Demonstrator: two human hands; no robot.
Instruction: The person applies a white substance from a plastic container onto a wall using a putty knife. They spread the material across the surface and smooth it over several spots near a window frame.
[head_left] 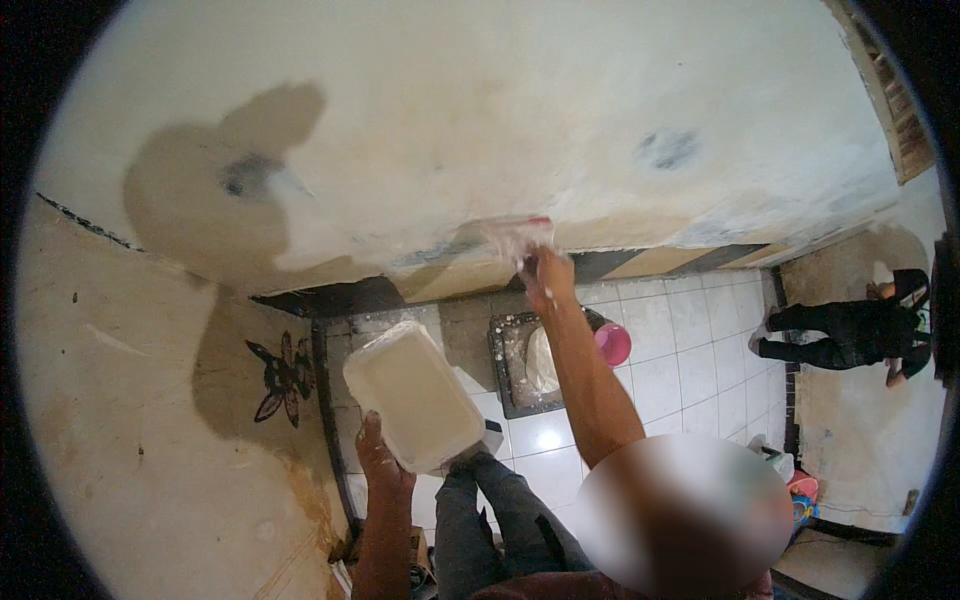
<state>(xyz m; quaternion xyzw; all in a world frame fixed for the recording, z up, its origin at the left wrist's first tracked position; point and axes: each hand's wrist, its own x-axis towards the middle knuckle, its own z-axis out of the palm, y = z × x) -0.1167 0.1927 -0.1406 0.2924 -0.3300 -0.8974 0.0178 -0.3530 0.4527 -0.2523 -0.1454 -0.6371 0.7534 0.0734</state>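
My left hand (378,455) is closed on the near left edge of a cream rectangular plastic tub (415,395), which is tilted and has a whitish, smeared rim. Ahead, my right hand (550,275) grips the handle of a wide putty knife (518,232). White smears cover the tool, and motion blurs its outline. Its wide end lies at the lower part of the wall (480,130), just above a dark and tan painted band (610,262). Grey and white patches mark this wall. Fingers of the right hand are wrapped round the handle and whitened.
Below my right arm, a dark spattered tray (507,390) with a white bag (541,365) stands on the white tiled floor (660,325), beside a pink bowl (612,344). At the right, another person (850,330) in dark clothes stands by the side wall. Bags and bright items (800,490) lie lower right.
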